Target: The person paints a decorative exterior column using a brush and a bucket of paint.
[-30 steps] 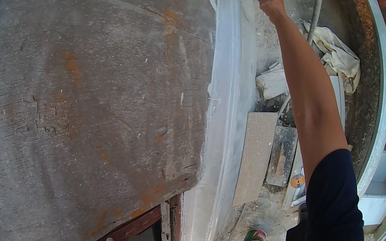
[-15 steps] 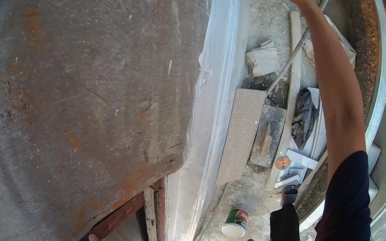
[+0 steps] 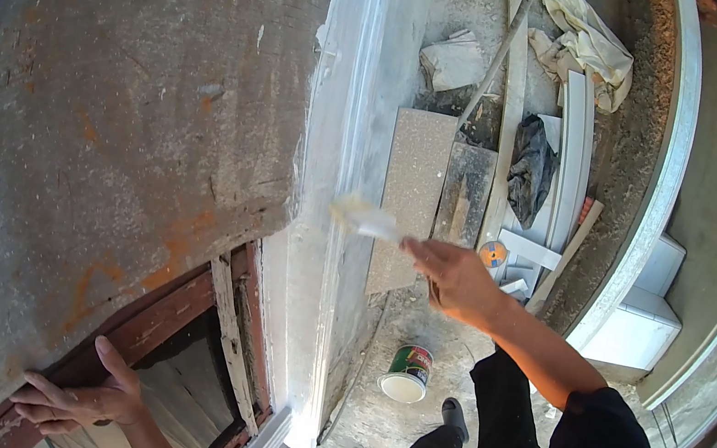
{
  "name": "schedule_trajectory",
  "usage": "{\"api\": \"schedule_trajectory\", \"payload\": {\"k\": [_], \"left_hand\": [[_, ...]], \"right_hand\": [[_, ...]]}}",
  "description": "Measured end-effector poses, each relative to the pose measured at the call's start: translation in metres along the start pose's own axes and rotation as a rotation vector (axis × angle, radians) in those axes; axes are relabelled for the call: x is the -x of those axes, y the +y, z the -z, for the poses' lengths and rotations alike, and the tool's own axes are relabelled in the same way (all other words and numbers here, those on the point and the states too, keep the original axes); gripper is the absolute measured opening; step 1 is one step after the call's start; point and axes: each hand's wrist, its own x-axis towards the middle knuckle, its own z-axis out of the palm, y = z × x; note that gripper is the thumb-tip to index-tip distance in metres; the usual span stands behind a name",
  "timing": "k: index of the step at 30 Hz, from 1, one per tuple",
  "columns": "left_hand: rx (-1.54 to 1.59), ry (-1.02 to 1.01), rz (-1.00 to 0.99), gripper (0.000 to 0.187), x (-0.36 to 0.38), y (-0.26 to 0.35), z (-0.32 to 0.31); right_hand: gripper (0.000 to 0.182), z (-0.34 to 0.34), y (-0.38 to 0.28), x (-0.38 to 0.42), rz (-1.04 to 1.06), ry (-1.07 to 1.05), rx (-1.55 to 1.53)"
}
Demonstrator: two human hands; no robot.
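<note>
Head view, right hand gripping blurred paintbrush, left hand partly cropped

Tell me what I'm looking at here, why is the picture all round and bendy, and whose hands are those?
The picture comes from a small camera worn on a person's head, looking down, so you see what they see. Its lens bends everything into a circle.

Both hands belong to that person. The right hand holds a paintbrush with pale bristles, close to a white painted strip that runs down beside a rough grey wall. The left hand grips a reddish wooden frame at the bottom.

Far below is the ground. On it stands an open green paint can, with a speckled slab, planks and crumpled cloths lying about. The person's dark trousers and a shoe show too.
</note>
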Motion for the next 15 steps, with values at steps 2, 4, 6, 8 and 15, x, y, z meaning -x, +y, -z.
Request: {"api": "schedule_trajectory", "payload": {"k": [2, 4, 6, 8, 15], "left_hand": [[0.006, 0.012, -0.003, 0.095, -0.001, -0.001, -0.001], [0.004, 0.017, 0.009, 0.095, -0.002, 0.001, 0.0], [0.002, 0.032, 0.029, 0.096, -0.005, 0.004, -0.001], [0.022, 0.052, 0.057, 0.096, -0.004, 0.003, -0.004], [0.044, 0.083, 0.098, 0.093, -0.003, 0.004, -0.008]], "right_hand": [[0.05, -0.003, -0.023, 0.017, 0.027, -0.192, -0.041], [0.044, -0.011, -0.029, 0.022, 0.092, -0.347, -0.131], [0.034, -0.006, -0.01, -0.007, 0.037, -0.288, -0.135], [0.031, 0.041, 0.017, -0.059, -0.04, -0.139, -0.171], [0.046, 0.165, 0.13, -0.179, 0.319, 0.616, 0.58]]}}
